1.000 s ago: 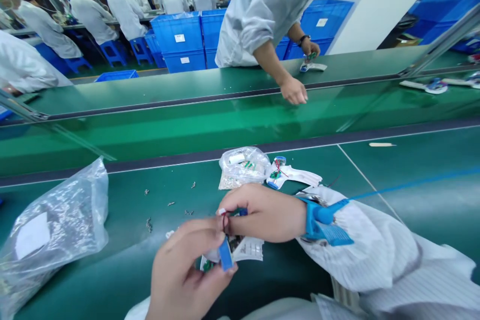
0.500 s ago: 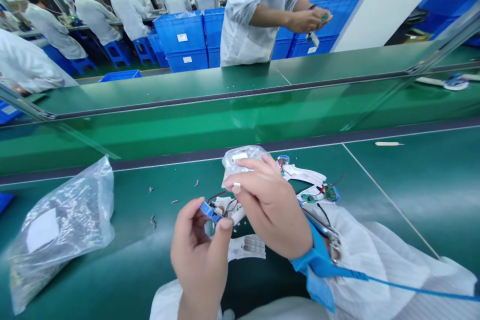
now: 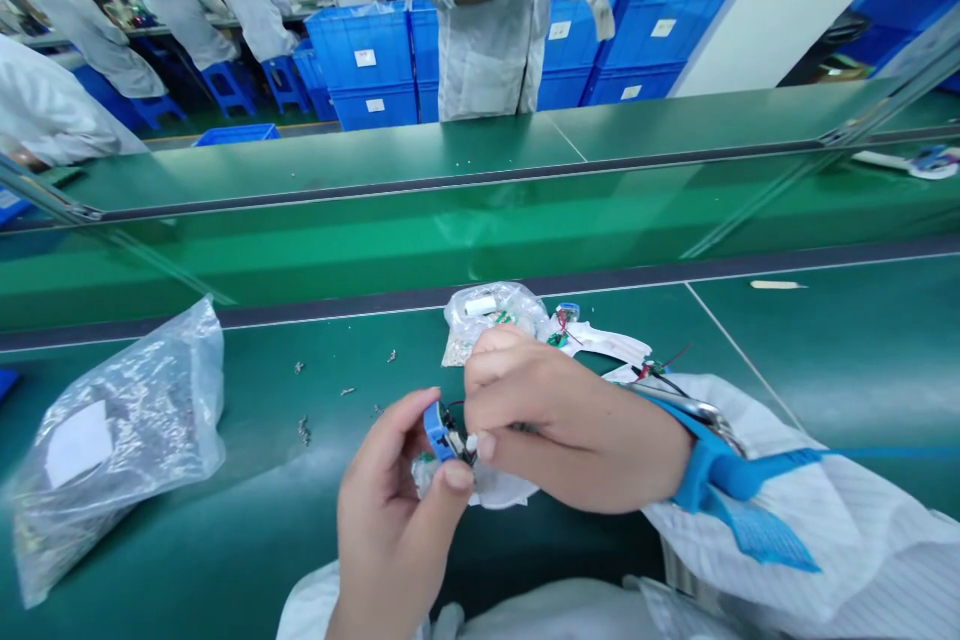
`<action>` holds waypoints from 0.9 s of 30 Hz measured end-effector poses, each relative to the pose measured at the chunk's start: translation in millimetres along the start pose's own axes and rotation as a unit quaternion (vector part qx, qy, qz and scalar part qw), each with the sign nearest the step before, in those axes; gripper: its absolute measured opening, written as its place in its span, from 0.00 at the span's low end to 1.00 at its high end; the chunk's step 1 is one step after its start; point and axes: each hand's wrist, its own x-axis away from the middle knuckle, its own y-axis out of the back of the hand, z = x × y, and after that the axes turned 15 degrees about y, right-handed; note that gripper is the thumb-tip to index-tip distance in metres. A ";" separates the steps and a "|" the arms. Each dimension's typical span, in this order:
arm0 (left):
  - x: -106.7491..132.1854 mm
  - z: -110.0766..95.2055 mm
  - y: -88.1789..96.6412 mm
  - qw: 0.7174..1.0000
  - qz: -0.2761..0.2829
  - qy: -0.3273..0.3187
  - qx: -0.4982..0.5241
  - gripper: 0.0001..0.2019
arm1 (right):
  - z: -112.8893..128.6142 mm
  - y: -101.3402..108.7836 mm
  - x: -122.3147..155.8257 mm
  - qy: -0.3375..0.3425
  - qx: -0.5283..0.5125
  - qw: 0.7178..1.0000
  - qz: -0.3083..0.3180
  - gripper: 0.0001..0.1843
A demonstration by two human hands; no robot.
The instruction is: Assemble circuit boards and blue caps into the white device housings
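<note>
Fingertips [image 3: 457,476] on blue assembly [image 3: 436,419] — green bench [image 3: 255,490]

Nothing here can be read. The white labels [image 3: 365,58] on the blue crates [image 3: 341,30], well beyond the right hand [image 3: 570,420], are too small (the slip [image 3: 75,442] in the plastic bag [image 3: 157,390], left of the left hand [image 3: 390,520], looks blank).
</note>
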 end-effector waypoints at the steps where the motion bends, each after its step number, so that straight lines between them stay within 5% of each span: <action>1: 0.1 -0.8 0.5 1.000 0.018 -0.005 0.012 0.15 | 0.4 1.2 -0.8 0.001 -0.005 1.000 0.013 0.15; 7: 3.0 -5.3 1.9 0.994 0.099 -0.006 0.050 0.15 | 1.6 6.6 -4.9 0.011 -0.062 0.997 0.049 0.16; 13: 2.6 -5.1 3.1 0.993 0.116 0.005 0.035 0.15 | 2.9 9.4 -6.0 0.012 -0.038 0.995 0.086 0.16; 27: -0.8 -3.5 13.0 0.964 0.092 -0.172 -0.181 0.19 | 9.2 18.1 -15.3 0.006 0.007 0.986 0.165 0.20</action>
